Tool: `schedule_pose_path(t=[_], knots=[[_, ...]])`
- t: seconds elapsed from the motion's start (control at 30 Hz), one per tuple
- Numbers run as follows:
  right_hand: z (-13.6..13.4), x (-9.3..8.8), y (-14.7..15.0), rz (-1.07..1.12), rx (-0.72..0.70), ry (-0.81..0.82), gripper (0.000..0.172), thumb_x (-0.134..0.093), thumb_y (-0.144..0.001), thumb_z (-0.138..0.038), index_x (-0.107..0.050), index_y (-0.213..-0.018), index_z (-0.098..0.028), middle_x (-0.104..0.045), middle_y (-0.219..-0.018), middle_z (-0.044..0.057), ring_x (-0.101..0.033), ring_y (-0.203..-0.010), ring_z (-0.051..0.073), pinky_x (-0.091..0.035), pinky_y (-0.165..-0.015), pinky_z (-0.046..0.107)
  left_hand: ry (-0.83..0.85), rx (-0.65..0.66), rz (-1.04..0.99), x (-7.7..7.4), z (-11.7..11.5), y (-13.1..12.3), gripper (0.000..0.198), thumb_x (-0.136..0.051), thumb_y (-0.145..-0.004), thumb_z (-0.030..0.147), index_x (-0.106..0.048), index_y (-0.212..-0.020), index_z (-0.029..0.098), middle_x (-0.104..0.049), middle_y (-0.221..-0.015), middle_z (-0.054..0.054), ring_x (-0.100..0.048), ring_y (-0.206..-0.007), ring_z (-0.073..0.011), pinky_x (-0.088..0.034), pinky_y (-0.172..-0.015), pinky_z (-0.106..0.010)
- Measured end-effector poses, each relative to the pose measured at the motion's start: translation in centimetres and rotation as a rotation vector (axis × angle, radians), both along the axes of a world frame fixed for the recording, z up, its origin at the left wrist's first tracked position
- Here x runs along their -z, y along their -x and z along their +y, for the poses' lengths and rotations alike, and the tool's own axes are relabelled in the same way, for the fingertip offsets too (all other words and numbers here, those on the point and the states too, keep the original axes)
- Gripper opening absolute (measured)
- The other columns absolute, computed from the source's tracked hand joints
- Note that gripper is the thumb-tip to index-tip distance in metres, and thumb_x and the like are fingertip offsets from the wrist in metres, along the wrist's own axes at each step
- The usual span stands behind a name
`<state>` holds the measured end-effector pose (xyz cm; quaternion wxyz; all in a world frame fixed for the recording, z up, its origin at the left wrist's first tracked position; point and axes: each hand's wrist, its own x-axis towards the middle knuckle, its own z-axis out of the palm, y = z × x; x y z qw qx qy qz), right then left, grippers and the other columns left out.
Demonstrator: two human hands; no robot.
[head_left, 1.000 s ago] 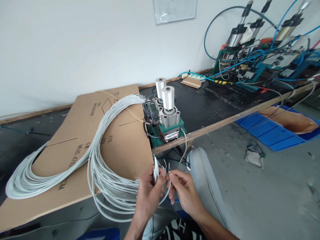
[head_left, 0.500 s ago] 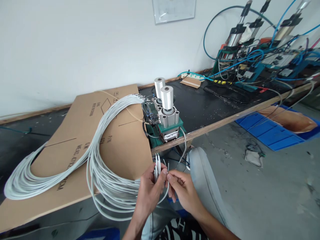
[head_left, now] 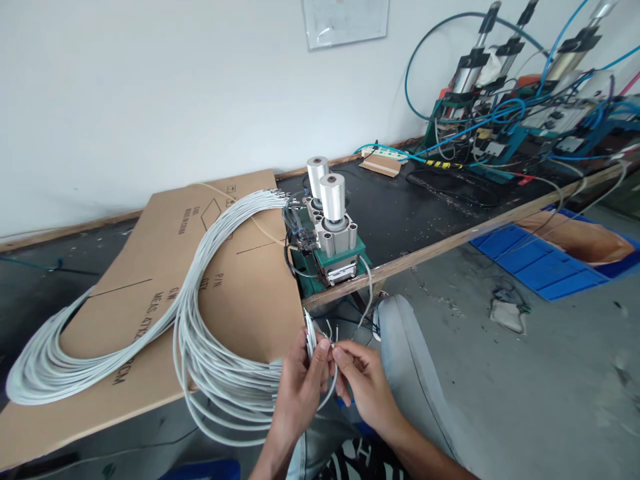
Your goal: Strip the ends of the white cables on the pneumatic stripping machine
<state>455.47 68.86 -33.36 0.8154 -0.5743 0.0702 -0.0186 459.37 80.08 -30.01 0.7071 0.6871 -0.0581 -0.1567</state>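
My left hand [head_left: 299, 381] is closed around the ends of several white cables [head_left: 311, 331], which stick up above its fingers. Close beside it, my right hand [head_left: 364, 377] pinches the end of one cable [head_left: 335, 380] whose thin inner wires fan out at the fingertips. Both thumbs nearly meet there; the exact grip is too small to make out. From the left hand, the cables run back into a big looped bundle [head_left: 220, 373] that spreads over a cardboard sheet [head_left: 245, 300]. The bundle's far ends lie near a small pneumatic machine [head_left: 336, 233].
The machine stands at the front edge of a black bench [head_left: 425, 207]. A power strip [head_left: 384, 154] and larger pneumatic presses [head_left: 470, 80] with blue hoses sit farther right. On the floor is a blue crate [head_left: 535, 260]. My knee [head_left: 400, 327] is beside the bench edge.
The cable ends above my left hand have tilted slightly to the left. My right hand stays at the same cable end, its fingers shifting only a little.
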Motion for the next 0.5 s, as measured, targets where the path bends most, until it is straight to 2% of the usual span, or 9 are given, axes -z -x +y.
schedule_pose_path(t=[0.33,0.43,0.5], knots=[[-0.3,-0.4,0.0,0.019,-0.014,0.003,0.055,-0.060,-0.093,-0.068,-0.061,-0.072,-0.017,-0.053,-0.048,-0.005,-0.039,-0.035,0.005,-0.028,-0.037,0.018,-0.006,0.018,0.066,-0.4,-0.3,-0.3,0.049,-0.065,-0.088,0.067,-0.054,-0.082,0.019,-0.039,-0.049,0.012,-0.030,-0.041,-0.0059,-0.027,-0.042,-0.018],[-0.5,-0.5,0.0,0.019,-0.015,0.043,0.056,-0.059,-0.094,-0.068,-0.058,-0.069,-0.017,-0.051,-0.047,-0.006,-0.040,-0.035,0.005,-0.029,-0.038,0.017,-0.036,0.067,0.075,-0.6,-0.4,-0.6,0.046,-0.065,-0.089,0.064,-0.057,-0.089,0.019,-0.041,-0.048,0.012,-0.030,-0.039,-0.0063,-0.026,-0.041,-0.018],[-0.8,-0.3,0.1,0.018,-0.023,0.058,0.055,-0.057,-0.096,-0.066,-0.058,-0.070,-0.017,-0.050,-0.046,-0.006,-0.040,-0.035,0.005,-0.031,-0.038,0.017,-0.059,0.100,0.052,-0.8,-0.4,-0.9,0.043,-0.065,-0.090,0.061,-0.057,-0.085,0.019,-0.042,-0.049,0.011,-0.032,-0.040,-0.0064,-0.027,-0.041,-0.018]])
